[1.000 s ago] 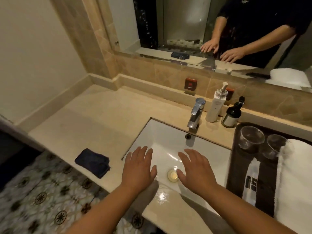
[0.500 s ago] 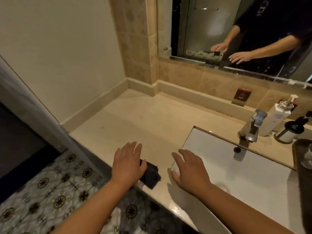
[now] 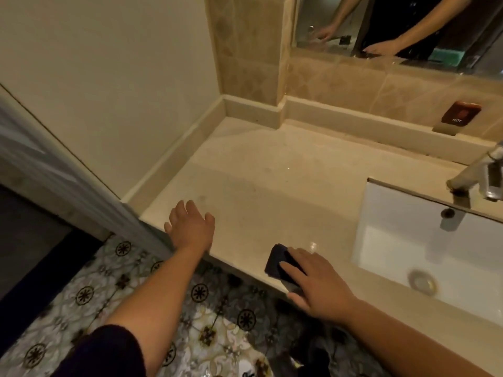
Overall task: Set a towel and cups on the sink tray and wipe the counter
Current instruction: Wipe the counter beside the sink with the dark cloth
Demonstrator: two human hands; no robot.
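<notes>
A small dark blue cloth (image 3: 277, 260) lies at the front edge of the beige stone counter (image 3: 272, 180). My right hand (image 3: 317, 281) rests flat on the cloth's right part, fingers spread over it. My left hand (image 3: 190, 228) hovers over the counter's front left corner, fingers apart and holding nothing. The tray, the cups and the white towel are out of view.
A white sunken sink basin (image 3: 424, 251) with a drain sits to the right, and a chrome faucet (image 3: 481, 178) stands at its back. A low splash ledge and a mirror (image 3: 394, 28) run along the wall. Below the counter edge is patterned floor tile (image 3: 130, 292).
The view has swung left, away from the tray. My right hand moved from the sink's rim onto the dark cloth. My left hand came off the cloth and shifted to the left corner.
</notes>
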